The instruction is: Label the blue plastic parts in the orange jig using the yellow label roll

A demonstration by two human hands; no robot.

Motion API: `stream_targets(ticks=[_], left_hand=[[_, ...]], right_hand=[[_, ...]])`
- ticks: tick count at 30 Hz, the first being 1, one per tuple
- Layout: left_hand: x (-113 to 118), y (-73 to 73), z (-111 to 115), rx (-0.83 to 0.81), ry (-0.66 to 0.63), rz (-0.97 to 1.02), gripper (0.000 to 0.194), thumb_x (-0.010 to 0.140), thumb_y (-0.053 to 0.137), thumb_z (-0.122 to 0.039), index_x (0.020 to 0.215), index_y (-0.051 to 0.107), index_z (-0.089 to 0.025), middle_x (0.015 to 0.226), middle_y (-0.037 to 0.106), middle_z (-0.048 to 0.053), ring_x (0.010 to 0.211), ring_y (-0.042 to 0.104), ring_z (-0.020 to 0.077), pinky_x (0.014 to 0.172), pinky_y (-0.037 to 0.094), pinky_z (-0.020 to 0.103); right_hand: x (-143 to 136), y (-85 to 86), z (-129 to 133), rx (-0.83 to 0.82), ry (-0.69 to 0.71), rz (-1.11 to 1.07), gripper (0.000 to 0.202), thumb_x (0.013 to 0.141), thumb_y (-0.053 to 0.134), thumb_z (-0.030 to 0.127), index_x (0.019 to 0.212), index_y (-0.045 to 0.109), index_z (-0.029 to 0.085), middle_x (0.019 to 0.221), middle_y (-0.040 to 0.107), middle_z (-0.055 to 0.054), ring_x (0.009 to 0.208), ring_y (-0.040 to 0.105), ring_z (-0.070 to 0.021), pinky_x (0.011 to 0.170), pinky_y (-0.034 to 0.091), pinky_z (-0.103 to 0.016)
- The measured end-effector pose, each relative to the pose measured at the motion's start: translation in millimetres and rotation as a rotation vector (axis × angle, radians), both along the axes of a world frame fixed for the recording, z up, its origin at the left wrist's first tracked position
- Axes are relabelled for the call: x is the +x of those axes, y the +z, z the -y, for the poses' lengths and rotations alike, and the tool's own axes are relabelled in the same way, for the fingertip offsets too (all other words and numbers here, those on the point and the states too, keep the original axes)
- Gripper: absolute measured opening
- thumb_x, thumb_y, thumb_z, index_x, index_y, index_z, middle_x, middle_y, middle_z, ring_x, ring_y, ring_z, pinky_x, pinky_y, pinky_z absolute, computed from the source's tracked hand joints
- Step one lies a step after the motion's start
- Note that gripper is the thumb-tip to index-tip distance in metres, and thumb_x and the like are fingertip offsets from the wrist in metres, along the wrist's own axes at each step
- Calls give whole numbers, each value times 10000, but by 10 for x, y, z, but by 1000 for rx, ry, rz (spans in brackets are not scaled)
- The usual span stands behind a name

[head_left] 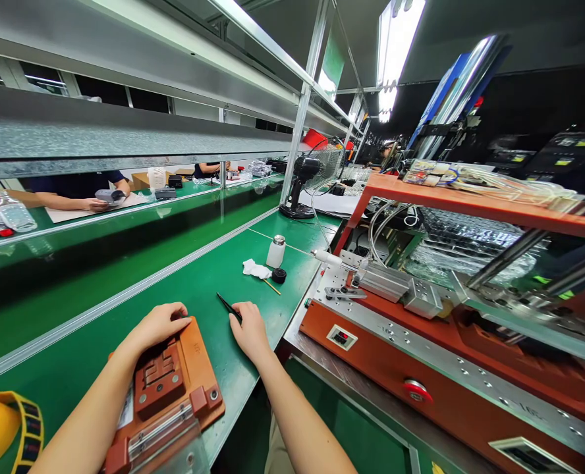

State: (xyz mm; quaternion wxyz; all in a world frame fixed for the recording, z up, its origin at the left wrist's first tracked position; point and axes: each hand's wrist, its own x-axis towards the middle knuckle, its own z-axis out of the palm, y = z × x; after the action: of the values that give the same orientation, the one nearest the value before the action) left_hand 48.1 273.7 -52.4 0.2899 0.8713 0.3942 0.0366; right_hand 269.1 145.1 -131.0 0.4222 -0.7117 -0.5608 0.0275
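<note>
My left hand grips the far edge of an orange-brown fixture, fingers curled over it and thumb on top. A raised block with slots and round metal inserts sits on that fixture, and a clear hinged cover lies at its near end. My right hand, just right of the fixture, is closed on black tweezers whose tip points away to the left. Beyond the hands stand a bottle with a metal cap, a crumpled white wipe, a small black round cap and a thin yellow stick.
At right stands an orange machine with a red button and metal cylinders. A yellow strap lies at lower left. A black fan is at the far end of the green bench. Co-workers sit across the divider.
</note>
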Motion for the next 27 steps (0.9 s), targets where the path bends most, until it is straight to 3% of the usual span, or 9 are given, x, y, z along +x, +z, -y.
stream_targets(ticks=[27], left_hand=[[-16,-52,-38,-8,18,6,349,803,522,-528,915,636,-217,941,731,45,899,656,242,763,452,314]], right_hand=[[-15,42,18,-20,-6,-7,175,934,572,205,1086,652,171,1073,678,-97,1017,586,-246,907,481,-375]])
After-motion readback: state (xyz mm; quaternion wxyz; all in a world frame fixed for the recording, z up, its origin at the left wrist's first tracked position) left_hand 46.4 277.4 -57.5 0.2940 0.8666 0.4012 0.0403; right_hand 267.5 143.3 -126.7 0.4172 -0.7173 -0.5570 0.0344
